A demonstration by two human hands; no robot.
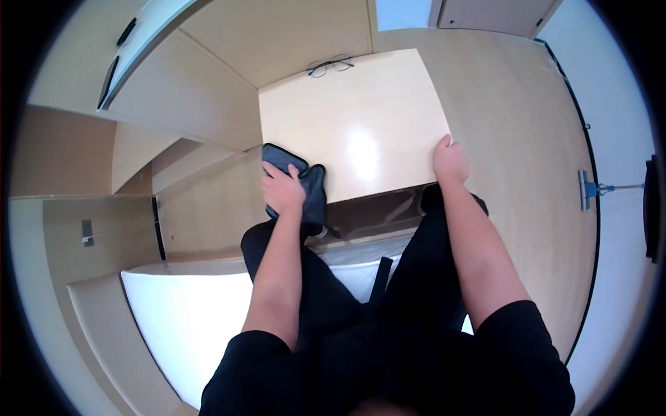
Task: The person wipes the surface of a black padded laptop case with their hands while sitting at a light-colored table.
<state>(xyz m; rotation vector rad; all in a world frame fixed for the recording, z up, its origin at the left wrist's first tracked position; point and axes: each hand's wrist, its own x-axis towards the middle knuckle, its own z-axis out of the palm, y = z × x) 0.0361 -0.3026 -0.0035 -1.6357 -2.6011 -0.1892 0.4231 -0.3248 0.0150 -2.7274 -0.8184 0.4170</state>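
My left hand (pixel 283 191) holds a dark grey soft pouch (pixel 314 197) with black edging at the near left corner of a small pale wooden table (pixel 388 104). The pouch hangs partly past the table's edge, above my left knee. Its upper part spreads in two flaps, with my thumb and fingers over one of them. On the other side, my right hand (pixel 451 161) is closed around the table's right edge near its front corner. A pair of thin dark-framed glasses (pixel 329 66) lies at the table's far edge.
Wooden cabinets (pixel 187 90) with dark handles stand to the left and beyond the table. I sit on a white-covered bed (pixel 187 312), my legs in black trousers either side of the table's front. A blue clip (pixel 590 190) hangs by the right wall. A door (pixel 492 15) shows far off.
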